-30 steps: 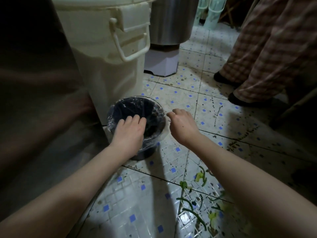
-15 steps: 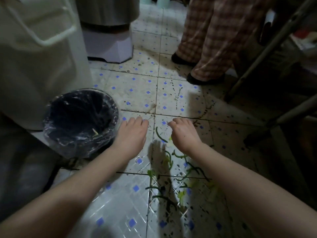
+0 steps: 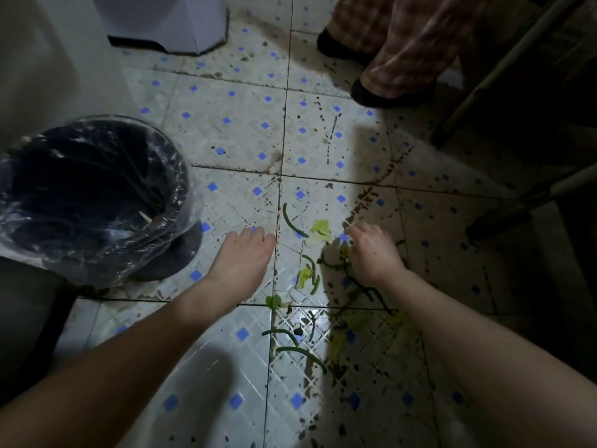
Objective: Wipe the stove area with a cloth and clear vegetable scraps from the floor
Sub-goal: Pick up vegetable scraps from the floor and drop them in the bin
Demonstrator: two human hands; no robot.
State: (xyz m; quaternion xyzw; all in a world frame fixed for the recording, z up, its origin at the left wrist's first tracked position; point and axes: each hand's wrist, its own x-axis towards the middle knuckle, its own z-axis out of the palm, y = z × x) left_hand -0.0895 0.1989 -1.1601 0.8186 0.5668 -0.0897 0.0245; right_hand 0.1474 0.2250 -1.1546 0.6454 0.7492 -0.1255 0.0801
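The floor (image 3: 226, 124) is judged far from cleared: the lined bin (image 3: 181, 176) holds few bits, and no stove or cloth shows. The vegetable scraps (image 3: 305, 276) trail away from the person between the left hand (image 3: 240, 260), its grip flat and empty, and the right hand (image 3: 371, 253), whose grip I cannot tell. The farthest bean strip (image 3: 290, 221) lies along that trail, its far end leaning binward.

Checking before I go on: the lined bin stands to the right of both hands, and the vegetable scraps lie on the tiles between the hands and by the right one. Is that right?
Not quite. The head view shows the lined bin standing to the left of both hands, nearest the left hand. The rest holds: the vegetable scraps lie on the tiles between the hands and by the right hand.
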